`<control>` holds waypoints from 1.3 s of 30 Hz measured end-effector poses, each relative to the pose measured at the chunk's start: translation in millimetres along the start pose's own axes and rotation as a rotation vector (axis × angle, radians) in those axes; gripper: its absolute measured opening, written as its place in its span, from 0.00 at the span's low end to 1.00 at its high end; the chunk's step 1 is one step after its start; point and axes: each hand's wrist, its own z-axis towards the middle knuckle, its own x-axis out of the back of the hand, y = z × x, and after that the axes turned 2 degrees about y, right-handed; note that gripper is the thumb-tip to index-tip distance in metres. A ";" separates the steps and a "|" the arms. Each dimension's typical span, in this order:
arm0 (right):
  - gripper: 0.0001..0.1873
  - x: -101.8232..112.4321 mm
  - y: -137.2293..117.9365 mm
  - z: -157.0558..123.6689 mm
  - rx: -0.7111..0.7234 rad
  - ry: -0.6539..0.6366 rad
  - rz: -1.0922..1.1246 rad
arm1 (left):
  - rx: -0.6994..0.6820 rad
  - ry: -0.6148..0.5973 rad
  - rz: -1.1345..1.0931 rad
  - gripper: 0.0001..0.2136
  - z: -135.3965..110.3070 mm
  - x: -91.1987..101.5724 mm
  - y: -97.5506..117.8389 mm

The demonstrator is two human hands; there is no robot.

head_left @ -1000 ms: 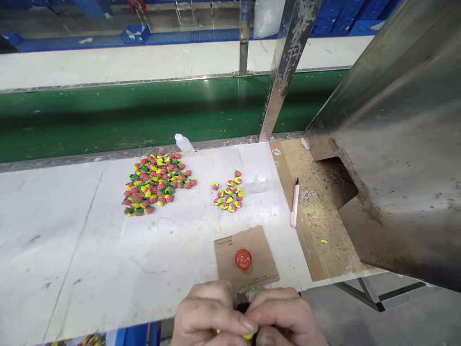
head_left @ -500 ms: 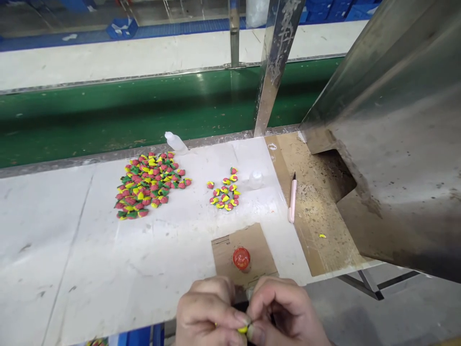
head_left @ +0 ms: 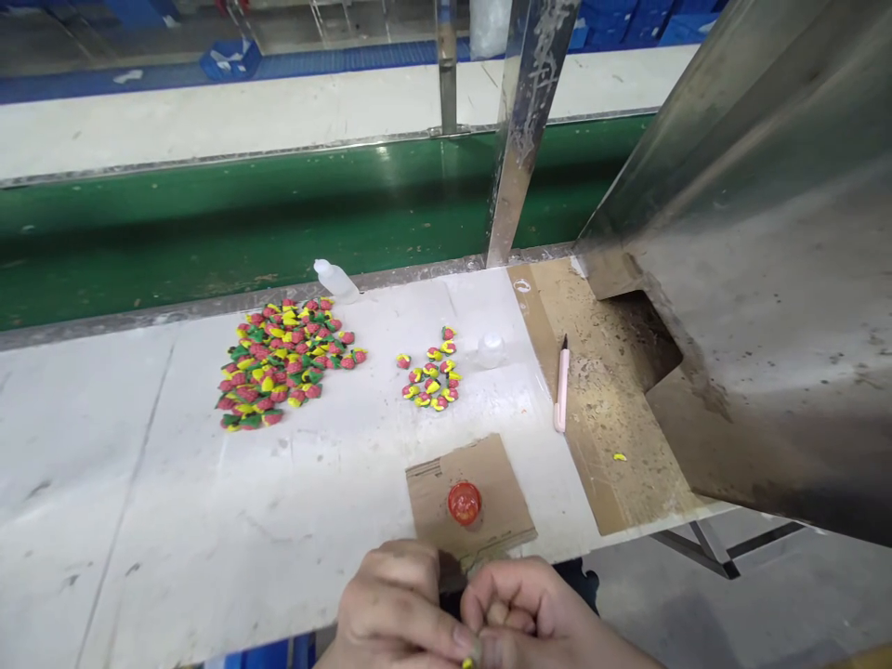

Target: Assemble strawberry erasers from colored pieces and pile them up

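The left hand (head_left: 394, 604) and right hand (head_left: 530, 618) meet at the near edge of the white table, both curled closed, fingertips together around a small yellow piece (head_left: 468, 663) that is mostly hidden between them and cut off by the frame's lower edge. Just beyond the hands lies a square of brown cardboard (head_left: 446, 502), with a round, glossy red object (head_left: 465, 503) on it. Farther away and to the left, a large heap of red, green and yellow strawberry-shaped pieces (head_left: 279, 364) lies on the white tabletop (head_left: 118, 520). A smaller group of similar pieces (head_left: 428, 379) sits to its right. A translucent plastic squeeze bottle (head_left: 336, 281) lies at the far edge, and a clear round plastic item (head_left: 491, 350) stands right of the smaller group. On the right, a pink utility knife (head_left: 561, 386) lies along a stained cardboard sheet (head_left: 606, 437), below a stainless-steel hood (head_left: 767, 316). A green conveyor belt (head_left: 209, 223) runs beyond the table.
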 end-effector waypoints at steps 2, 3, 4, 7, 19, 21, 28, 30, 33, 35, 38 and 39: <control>0.31 9.3 -2.0 -3.7 0.067 0.122 -0.192 | 0.192 0.143 0.008 0.13 -8.3 5.2 0.8; 0.29 15.5 -4.2 -4.4 0.145 0.215 -0.351 | 0.316 0.247 0.012 0.16 -12.1 9.8 1.7; 0.25 22.4 -6.9 -4.0 0.250 0.310 -0.546 | 0.434 0.354 0.004 0.19 -15.3 15.4 2.9; 0.17 42.1 -15.2 4.0 0.597 0.461 -1.170 | 0.638 0.541 -0.092 0.20 -21.1 33.2 6.5; 0.08 52.6 -32.4 29.2 0.491 0.201 -1.821 | 0.697 0.844 -0.179 0.17 -15.4 26.3 16.9; 0.08 50.9 -36.2 28.8 0.455 0.178 -1.844 | 0.688 0.861 -0.192 0.17 -13.4 26.9 17.5; 0.06 48.0 -45.3 27.7 0.416 0.155 -1.898 | 0.723 0.843 -0.300 0.18 -5.8 30.9 24.4; 0.06 47.9 -46.1 27.9 0.409 0.149 -1.888 | 0.716 0.842 -0.305 0.17 -6.7 29.9 24.8; 0.07 46.9 -46.5 27.8 0.405 0.149 -1.871 | 0.709 0.834 -0.329 0.16 -8.8 27.7 25.5; 0.07 45.8 -47.2 27.5 0.381 0.140 -1.869 | 0.700 0.823 -0.357 0.17 -10.0 27.2 25.9; 0.06 44.1 -49.5 26.8 0.350 0.132 -1.883 | 0.684 0.810 -0.392 0.20 -12.2 29.4 24.5; 0.06 43.7 -50.4 26.5 0.348 0.128 -1.887 | 0.679 0.809 -0.396 0.20 -13.2 30.5 23.4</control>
